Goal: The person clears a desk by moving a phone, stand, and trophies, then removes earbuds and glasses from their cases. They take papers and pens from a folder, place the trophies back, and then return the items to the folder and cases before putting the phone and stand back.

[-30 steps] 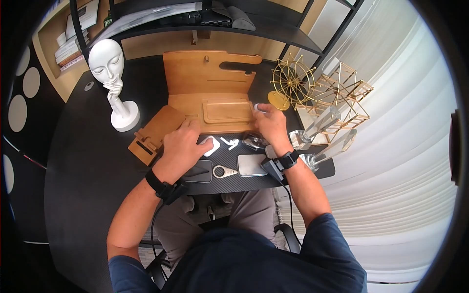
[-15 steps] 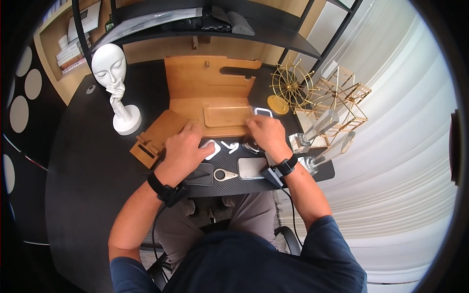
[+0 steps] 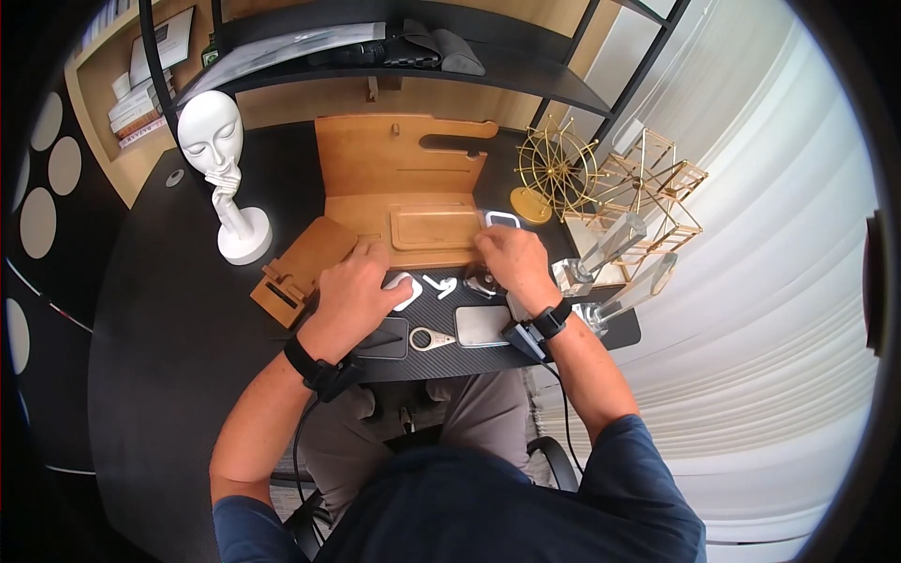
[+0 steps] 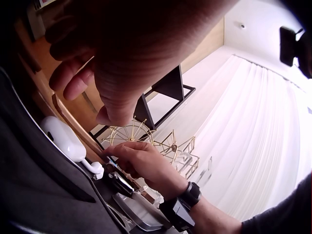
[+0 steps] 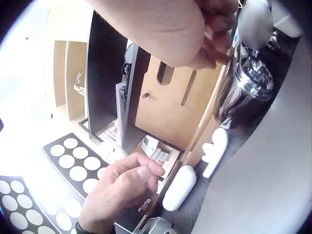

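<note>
A wooden desk stand (image 3: pixel 368 211) has its back board upright and a raised rectangular tray on its base. My right hand (image 3: pixel 514 258) grips the base's right front edge with curled fingers. The left hand (image 3: pixel 355 286) reaches to the base's left front, fingers loosely bent over the edge of a separate slotted wooden panel (image 3: pixel 314 246). Near that thumb lies a white earbud case (image 3: pixel 407 293); in the left wrist view the case (image 4: pixel 63 139) sits below the hand. White earbuds (image 3: pixel 441 285) and a shiny silver-and-dark object (image 5: pixel 248 87) lie between the hands.
On the black desk mat lie a bottle opener (image 3: pixel 432 339), a silver phone-shaped slab (image 3: pixel 481 325) and a dark flat case (image 3: pixel 385 340). A white-rimmed device (image 3: pixel 503 220), gold wheel ornament (image 3: pixel 556 174) and crystal trophies (image 3: pixel 610 249) stand right. A white face sculpture (image 3: pixel 225 188) stands left.
My right hand has moved off the white-rimmed device, toward me and slightly left, to the stand's front right edge. The left hand stays about where it was.
</note>
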Available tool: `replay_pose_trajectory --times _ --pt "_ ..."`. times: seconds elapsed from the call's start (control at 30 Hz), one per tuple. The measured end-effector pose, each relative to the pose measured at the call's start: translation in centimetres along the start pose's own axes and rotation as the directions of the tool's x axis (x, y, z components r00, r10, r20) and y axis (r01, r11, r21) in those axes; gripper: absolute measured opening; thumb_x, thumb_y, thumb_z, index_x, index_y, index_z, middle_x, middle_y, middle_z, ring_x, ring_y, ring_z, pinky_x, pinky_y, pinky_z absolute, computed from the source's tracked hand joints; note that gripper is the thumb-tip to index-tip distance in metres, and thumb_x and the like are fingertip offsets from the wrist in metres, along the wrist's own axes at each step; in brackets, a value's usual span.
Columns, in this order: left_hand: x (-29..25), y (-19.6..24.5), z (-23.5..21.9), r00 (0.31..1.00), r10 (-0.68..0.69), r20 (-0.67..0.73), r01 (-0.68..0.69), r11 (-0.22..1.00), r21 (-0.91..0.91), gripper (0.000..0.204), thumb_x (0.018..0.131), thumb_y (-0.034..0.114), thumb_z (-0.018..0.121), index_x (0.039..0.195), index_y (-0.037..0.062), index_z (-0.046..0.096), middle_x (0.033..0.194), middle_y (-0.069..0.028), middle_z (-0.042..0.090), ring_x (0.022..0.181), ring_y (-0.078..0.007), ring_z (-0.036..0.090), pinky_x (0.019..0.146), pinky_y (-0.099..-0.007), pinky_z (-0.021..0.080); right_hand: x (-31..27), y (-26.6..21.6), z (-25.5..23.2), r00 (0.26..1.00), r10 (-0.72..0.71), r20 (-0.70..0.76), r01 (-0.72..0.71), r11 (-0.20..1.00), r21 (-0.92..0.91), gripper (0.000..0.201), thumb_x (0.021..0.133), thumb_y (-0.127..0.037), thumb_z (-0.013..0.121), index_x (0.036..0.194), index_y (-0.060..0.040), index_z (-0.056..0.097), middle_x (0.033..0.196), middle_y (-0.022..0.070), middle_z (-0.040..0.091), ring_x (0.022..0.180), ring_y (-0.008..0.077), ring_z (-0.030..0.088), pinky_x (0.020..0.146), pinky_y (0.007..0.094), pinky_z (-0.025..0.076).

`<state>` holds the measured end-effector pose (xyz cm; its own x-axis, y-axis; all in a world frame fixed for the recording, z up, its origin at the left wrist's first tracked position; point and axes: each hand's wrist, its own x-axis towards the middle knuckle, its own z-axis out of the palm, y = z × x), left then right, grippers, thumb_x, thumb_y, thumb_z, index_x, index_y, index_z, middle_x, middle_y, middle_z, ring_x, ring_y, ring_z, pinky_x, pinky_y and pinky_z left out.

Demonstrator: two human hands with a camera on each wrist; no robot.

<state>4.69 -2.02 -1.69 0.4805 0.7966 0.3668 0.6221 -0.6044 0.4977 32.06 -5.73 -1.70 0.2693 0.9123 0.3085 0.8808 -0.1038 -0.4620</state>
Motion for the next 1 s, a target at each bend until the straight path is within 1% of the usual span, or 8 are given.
replay_pose_trajectory --times 0.17,0.2,0.3,0.37,0.5,0.7,0.9,1.0 --pt "0.0 0.2 -0.3 1.0 -0.001 -0.004 0.001 1.0 0.0 0.039 0.087 0.038 0.079 0.096 0.0037 0.062 0.095 -0.0156 0.066 0.087 -0.0401 0.069 0.073 -0.0518 0.052 1.5 -1.5 -1.3 0.981 -0.074 -0.181 0.084 0.995 0.049 0.022 0.098 -0.026 0.07 0.103 -0.0077 0.08 0.088 0.0182 0.077 0.082 0.0392 0.075 0.075 0.0484 0.059" --pt "0.0 0.3 -0.3 1.0 -0.001 -0.003 0.001 1.0 -0.002 0.039 0.087 0.037 0.079 0.096 0.0037 0.062 0.095 -0.0156 0.066 0.087 -0.0401 0.069 0.073 -0.0519 0.052 2.6 -1.3 -1.2 0.935 -0.194 -0.297 0.221 0.973 0.063 0.019 0.097 -0.022 0.071 0.104 -0.0076 0.079 0.086 0.0155 0.074 0.078 0.0371 0.073 0.073 0.0476 0.058" --pt "0.1 0.5 -0.7 1.0 0.003 -0.01 -0.003 1.0 -0.011 0.038 0.087 0.036 0.079 0.096 0.0035 0.062 0.095 -0.0156 0.066 0.086 -0.0401 0.069 0.072 -0.0519 0.052 5.9 -4.3 -4.0 0.838 -0.289 -0.462 0.349 0.936 0.047 0.02 0.096 -0.02 0.073 0.11 -0.0074 0.078 0.084 0.0114 0.068 0.072 0.0321 0.067 0.07 0.0437 0.056" --pt "0.1 0.5 -0.8 1.0 0.006 -0.019 -0.006 1.0 -0.012 0.038 0.087 0.036 0.08 0.096 0.0035 0.062 0.095 -0.0155 0.066 0.086 -0.0399 0.068 0.072 -0.0517 0.052 8.3 -6.2 -5.7 0.771 -0.358 -0.527 0.417 0.909 -0.007 0.028 0.094 -0.02 0.075 0.118 -0.0056 0.075 0.095 0.0124 0.07 0.085 0.0303 0.07 0.076 0.0427 0.057" --pt "0.4 0.4 -1.0 1.0 0.001 -0.021 -0.002 1.0 -0.02 0.037 0.087 0.035 0.08 0.095 0.0032 0.062 0.094 -0.0154 0.066 0.086 -0.0396 0.068 0.072 -0.051 0.051 14.1 -8.1 -7.4 0.612 -0.591 -0.525 0.537 0.799 -0.272 0.054 0.09 -0.028 0.079 0.139 -0.0086 0.068 0.136 0.0257 0.066 0.121 0.043 0.065 0.102 0.0502 0.055" --pt "0.4 0.6 -1.5 1.0 -0.03 -0.005 0.03 0.999 -0.026 0.037 0.087 0.035 0.079 0.095 0.003 0.062 0.095 -0.0157 0.066 0.086 -0.0401 0.068 0.073 -0.0511 0.052 19.1 -10.2 -7.6 0.837 -0.49 -0.244 0.43 0.864 -0.262 0.075 0.087 -0.042 0.081 0.154 -0.0161 0.06 0.158 0.0324 0.05 0.141 0.0468 0.055 0.118 0.0486 0.047" --pt "0.5 0.5 -1.5 1.0 -0.025 -0.01 0.025 0.999 -0.031 0.037 0.087 0.035 0.079 0.096 0.0029 0.062 0.096 -0.0157 0.067 0.086 -0.0405 0.068 0.073 -0.0512 0.052 20.9 -11.7 -8.0 0.927 -0.374 0.001 0.365 0.903 -0.227 0.065 0.09 -0.044 0.08 0.148 -0.018 0.066 0.143 0.0256 0.065 0.136 0.0382 0.061 0.115 0.0454 0.049" --pt "0.5 0.6 -1.7 0.999 -0.035 -0.01 0.035 0.999 -0.021 0.038 0.087 0.035 0.079 0.097 0.0031 0.062 0.097 -0.0156 0.067 0.086 -0.0405 0.068 0.072 -0.0513 0.052 20.7 -11.0 -7.9 0.899 -0.429 -0.083 0.396 0.88 -0.26 0.056 0.091 -0.041 0.078 0.14 -0.0147 0.071 0.131 0.0238 0.071 0.126 0.0418 0.066 0.109 0.0478 0.052"
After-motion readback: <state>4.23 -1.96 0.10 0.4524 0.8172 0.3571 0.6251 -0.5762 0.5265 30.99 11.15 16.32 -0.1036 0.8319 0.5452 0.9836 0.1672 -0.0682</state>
